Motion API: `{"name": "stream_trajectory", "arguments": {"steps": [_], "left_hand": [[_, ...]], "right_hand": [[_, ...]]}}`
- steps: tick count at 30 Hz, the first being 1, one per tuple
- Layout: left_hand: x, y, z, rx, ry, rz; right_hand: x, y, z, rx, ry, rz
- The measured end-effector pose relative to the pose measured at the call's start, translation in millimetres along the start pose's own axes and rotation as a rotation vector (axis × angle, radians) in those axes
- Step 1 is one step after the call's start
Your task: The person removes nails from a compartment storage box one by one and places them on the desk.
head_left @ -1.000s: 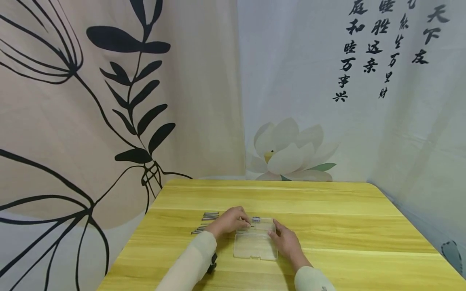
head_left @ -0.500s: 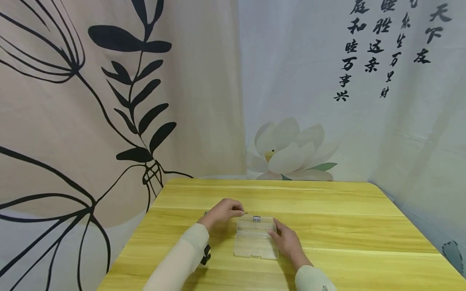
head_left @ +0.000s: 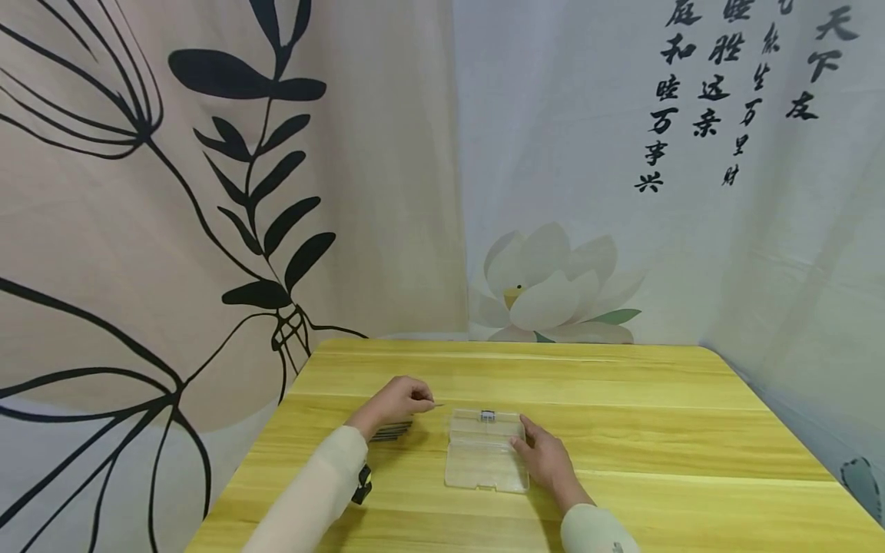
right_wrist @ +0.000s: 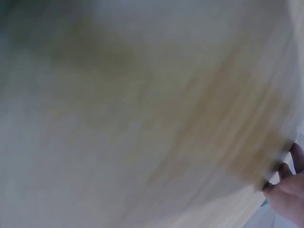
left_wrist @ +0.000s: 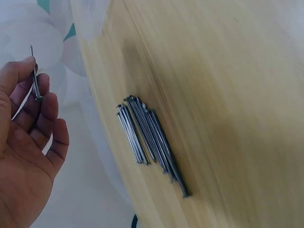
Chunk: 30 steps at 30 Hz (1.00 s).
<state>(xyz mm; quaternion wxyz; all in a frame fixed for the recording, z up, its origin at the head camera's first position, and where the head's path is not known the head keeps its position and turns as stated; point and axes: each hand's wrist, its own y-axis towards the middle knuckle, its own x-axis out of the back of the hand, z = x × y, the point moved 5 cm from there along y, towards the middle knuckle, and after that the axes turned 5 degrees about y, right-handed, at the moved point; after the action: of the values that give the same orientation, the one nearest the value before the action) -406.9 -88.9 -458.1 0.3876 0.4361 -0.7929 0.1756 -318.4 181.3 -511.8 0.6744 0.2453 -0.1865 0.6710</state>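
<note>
Sleeves of pale cloth are seen nearest in the head view, one on each forearm, with a dark strap at the left wrist. Two hands are counted. The right hand (head_left: 546,458) is laid against the right side of one clear plastic case (head_left: 485,459), its fingers (head_left: 525,438) nearly straight and touching the case edge; in the right wrist view only blurred fingertips (right_wrist: 287,178) at the frame's corner can be made out. The case lies opened flat on the yellow wooden desk (head_left: 657,430), its long axis running away from the person, with a small dark clasp at its far edge.

Left of the case, and apart from it, the left hand (head_left: 394,401) is held above the desk. One nail (left_wrist: 34,76) is pinched between its thumb and curled fingers (left_wrist: 45,102); in the left wrist view the nail is seen upright in the frame, pointed end uppermost and head by the fingers, while in the head view its tip is directed right, toward the case.

Beneath that hand a single row of loose nails (left_wrist: 152,140) lies on the desk near its left edge, packed side by side and parallel; roughly a dozen are present, though an exact count cannot be made. Their long axes run across the desk, left to right.

Farther back, two printed curtains are hung, one with black leaves (head_left: 263,169), one with a white lotus (head_left: 546,288) and calligraphy.
</note>
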Motion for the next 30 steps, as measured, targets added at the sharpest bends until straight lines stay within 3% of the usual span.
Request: {"name": "stream_trajectory", "arguments": {"steps": [11, 24, 30], "left_hand": [[8.3, -24.3, 22.3, 0.054, -0.071, -0.001], [14.7, -57.5, 50.6, 0.082, 0.023, 0.009], [12.0, -68.2, 56.5, 0.061, 0.047, 0.02]], "right_hand": [[-1.4, 0.5, -0.3, -0.02, 0.002, 0.004], [-1.1, 0.0, 1.7, -0.012, 0.015, 0.005], [1.0, -1.8, 2.7, 0.011, 0.0, -0.011]]}}
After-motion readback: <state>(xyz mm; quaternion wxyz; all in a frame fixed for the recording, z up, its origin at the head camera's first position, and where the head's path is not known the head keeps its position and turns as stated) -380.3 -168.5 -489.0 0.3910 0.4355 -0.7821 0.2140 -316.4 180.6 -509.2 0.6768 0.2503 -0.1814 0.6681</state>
